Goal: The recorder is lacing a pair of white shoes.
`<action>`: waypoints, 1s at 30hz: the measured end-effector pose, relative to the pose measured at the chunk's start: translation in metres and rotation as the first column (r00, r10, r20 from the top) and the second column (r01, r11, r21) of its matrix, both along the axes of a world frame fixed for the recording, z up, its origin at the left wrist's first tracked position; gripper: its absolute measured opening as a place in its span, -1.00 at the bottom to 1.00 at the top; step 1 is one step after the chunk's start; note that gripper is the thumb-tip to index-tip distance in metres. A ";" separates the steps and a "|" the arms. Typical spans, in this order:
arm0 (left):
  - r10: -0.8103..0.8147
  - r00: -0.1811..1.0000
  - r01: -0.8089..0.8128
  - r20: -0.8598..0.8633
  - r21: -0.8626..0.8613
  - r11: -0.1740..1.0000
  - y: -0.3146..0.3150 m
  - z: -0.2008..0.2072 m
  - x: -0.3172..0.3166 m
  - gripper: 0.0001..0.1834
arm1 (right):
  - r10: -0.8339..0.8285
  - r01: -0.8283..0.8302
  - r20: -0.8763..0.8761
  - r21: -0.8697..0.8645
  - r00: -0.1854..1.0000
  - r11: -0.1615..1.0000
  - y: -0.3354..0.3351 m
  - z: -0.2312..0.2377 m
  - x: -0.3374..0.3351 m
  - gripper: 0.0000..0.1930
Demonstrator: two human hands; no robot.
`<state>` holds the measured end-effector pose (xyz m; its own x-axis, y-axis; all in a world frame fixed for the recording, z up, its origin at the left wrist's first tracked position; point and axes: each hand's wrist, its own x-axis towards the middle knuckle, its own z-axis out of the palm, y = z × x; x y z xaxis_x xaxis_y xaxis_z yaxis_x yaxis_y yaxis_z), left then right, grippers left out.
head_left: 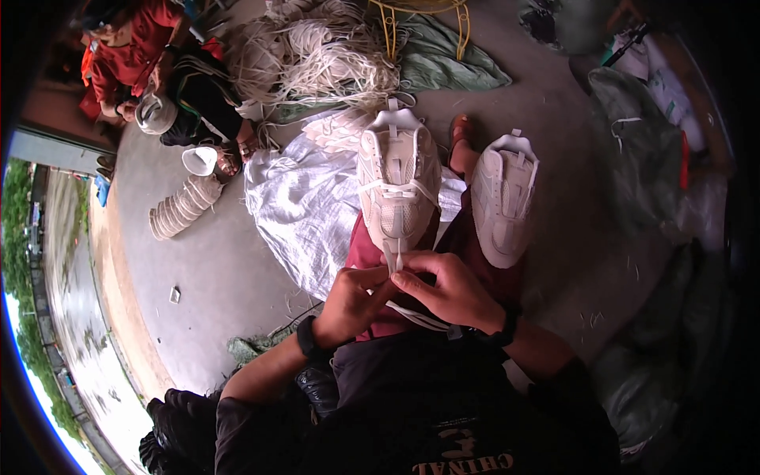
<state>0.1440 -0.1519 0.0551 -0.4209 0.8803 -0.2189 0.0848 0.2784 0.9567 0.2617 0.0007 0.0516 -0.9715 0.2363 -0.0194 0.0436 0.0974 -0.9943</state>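
Observation:
A pale sneaker (398, 207) rests on my thigh, its toe toward me. One white shoelace (398, 255) crosses its front and comes down past the toe to my fingers. My left hand (358, 299) pinches the lace just below the toe. Close against it, my right hand (450, 286) is closed on the lace too, thumb and finger together. A loose end trails under the right palm. To the right, a second pale sneaker (505, 202) sits by my other leg, with no lace visible in it.
Beyond the shoes lies a big heap of pale laces (328, 59) near a yellow metal stool (423, 6). A white woven sheet (297, 206) covers floor at the left. A seated person (138, 55) handles a pale shoe beside a row of stacked pale pieces (186, 207). Grey sacks (649, 150) stand right.

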 end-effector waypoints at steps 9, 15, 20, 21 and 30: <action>-0.172 0.975 0.181 -0.140 0.054 0.982 0.011 -0.018 0.015 -0.86 | -0.017 0.077 0.164 -0.366 0.986 0.927 0.008 -0.014 0.014 -0.69; -0.251 0.968 0.250 -0.016 -0.038 0.968 0.024 -0.019 0.027 -0.76 | -0.047 0.094 0.138 -0.351 0.989 0.932 0.032 -0.004 0.017 -0.63; -0.251 0.963 0.252 0.100 0.003 0.968 0.030 -0.024 0.031 -0.69 | -0.100 0.147 0.136 -0.403 0.986 0.903 0.042 -0.007 0.020 -0.64; -0.274 0.958 0.275 0.084 -0.002 0.961 0.032 -0.025 0.030 -0.70 | -0.109 0.154 0.131 -0.416 0.985 0.896 0.044 -0.008 0.020 -0.64; -0.245 0.960 0.234 0.136 0.092 0.968 0.044 -0.026 0.031 -0.70 | -0.142 0.203 0.169 -0.442 0.975 0.874 0.048 -0.011 0.023 -0.68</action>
<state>0.1753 -0.1074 0.0288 -0.1648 0.9674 -0.1924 -0.0011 0.1949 0.9808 0.2842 0.0486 0.0407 -0.8980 0.3351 -0.2852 0.1465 -0.3834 -0.9119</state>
